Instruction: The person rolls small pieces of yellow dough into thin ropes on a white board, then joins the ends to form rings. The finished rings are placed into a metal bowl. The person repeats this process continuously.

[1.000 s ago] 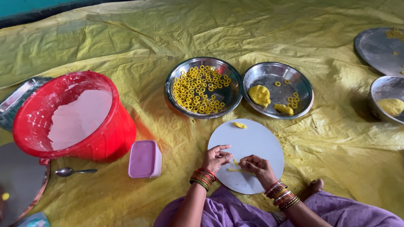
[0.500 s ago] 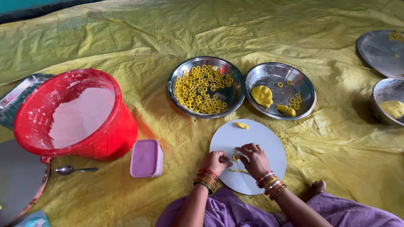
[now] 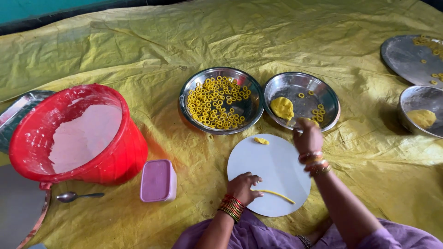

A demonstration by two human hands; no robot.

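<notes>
My left hand (image 3: 243,186) rests on the near edge of a round white board (image 3: 277,161), fingers curled on the end of a thin yellow dough strand (image 3: 276,195) lying across the board. My right hand (image 3: 308,136) reaches over the near rim of a steel plate (image 3: 295,87) holding a yellow dough lump (image 3: 282,107) and a few small rings. Its fingers are pinched together, and a bit of yellow dough shows at their tips. A small dough piece (image 3: 261,140) lies at the board's far edge. A steel bowl (image 3: 249,108) to the left holds several yellow rings.
A red bucket of white flour (image 3: 78,138) stands at the left, with a pink lidded box (image 3: 158,180) and a spoon (image 3: 77,196) beside it. More steel plates and a bowl of dough (image 3: 421,117) sit at the right. A yellow sheet (image 3: 184,41) covers the floor.
Both hands were together on the board working dough. My right hand has since lifted away to the plate beyond the board, while my left hand stayed on the board with the strand.
</notes>
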